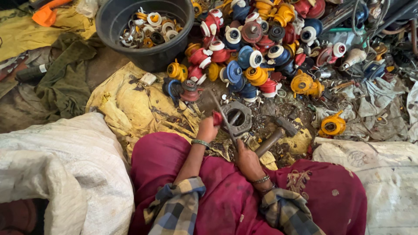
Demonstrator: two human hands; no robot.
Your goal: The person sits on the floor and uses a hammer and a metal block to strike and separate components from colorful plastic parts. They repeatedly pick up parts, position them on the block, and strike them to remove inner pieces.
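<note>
**Carefully now: a small red part and a thin rod over the metal block**

Here my left hand (207,129) is shut around a small red part (217,118). My fingers are curled tight on it, so I only see a bit of red sticking out on top. The red part is right at the edge of the grey metal block (237,117) with the round hole in it, just touching or almost touching its side. I cannot tell which.

My right hand (246,157) is closed around a thin metal rod (223,114). The rod goes up and to the left, across the block and past the red part. Its tip is very near my left fingers.

That is what worries me. I think the rod could slip off and poke my left fingers, because they sit so close to it. The red part could also pop out of my grip, since I hold only a small piece of it.

A hammer (274,135) lies just beside my right hand, on the dirty ground. Above the block is a big pile of red, blue and yellow parts (257,48). A black tub (146,30) with white and yellow rings stands up on the left. A white sack (65,165) is next to my left knee.
</note>
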